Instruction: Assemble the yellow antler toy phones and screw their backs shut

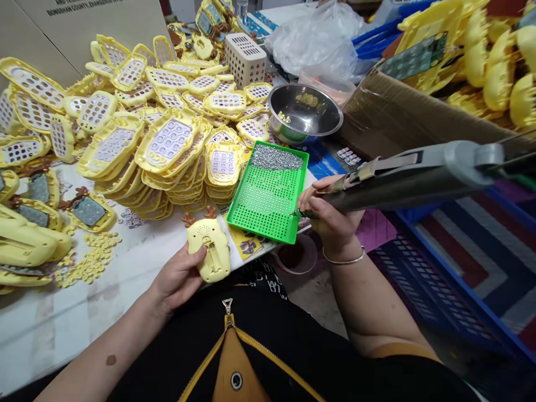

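My left hand (184, 273) is closed on a yellow plastic toy (214, 237) with brown antlers, its back with the uncovered battery compartment facing up. My right hand (335, 218) grips a dark, grey-capped electric screwdriver (389, 181), the tip pointing left over a green perforated tray (268, 220). A heap of small silvery screws (276, 157) lies at the tray's far end. Whether a screw sits on the tip is too small to tell. Left of the tray stand stacks of yellow shells (170, 142) with pale button pads.
Behind the tray stands a metal bowl (307, 111) with small yellow pieces. A cardboard box (393, 111) of yellow shells is at the right, above a blue crate (452, 301). Small yellow buttons (94, 257) lie scattered at left, near shells with grey panels (87, 211).
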### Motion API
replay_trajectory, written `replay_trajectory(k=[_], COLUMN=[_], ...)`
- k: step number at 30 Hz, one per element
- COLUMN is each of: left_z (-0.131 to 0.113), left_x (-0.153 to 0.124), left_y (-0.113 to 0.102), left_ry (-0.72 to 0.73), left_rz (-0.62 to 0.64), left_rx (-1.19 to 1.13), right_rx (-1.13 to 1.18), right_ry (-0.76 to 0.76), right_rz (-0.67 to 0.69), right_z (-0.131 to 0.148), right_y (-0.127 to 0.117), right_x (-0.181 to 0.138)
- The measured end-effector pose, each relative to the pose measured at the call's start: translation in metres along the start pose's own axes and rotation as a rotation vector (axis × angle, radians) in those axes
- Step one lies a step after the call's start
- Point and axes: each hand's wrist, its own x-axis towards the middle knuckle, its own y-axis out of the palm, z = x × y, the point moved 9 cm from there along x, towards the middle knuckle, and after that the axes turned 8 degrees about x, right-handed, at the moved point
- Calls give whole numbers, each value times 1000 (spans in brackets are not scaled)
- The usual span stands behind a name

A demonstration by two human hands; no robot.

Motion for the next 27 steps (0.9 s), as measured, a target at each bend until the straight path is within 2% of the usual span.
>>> replay_trajectory(k=[8, 11, 14, 17, 20, 24, 27], left_z=[-5, -7, -4, 4, 8, 10, 9], left_x=[-3, -5, -9, -12, -14, -17, -18], left_y=[1, 5, 8, 12, 14, 17, 17], left_ry=[15, 4, -12, -24, -9, 21, 36], left_rz=[-104, -113, -109, -98, -73, -25, 0], left_rx=[-31, -33, -41, -57, -55, 8, 48], right_rx=[66, 87, 151, 255, 343, 432, 454], right_ry=[24, 23, -34, -142, -160, -106, -69], right_rz=[133, 122, 83, 45, 97, 275, 303], right_z=[-4, -1, 17, 46, 62, 57, 46], right_y=[4, 4, 12, 31, 62, 106, 123], right_x=[1, 2, 2, -4, -14, -28, -31])
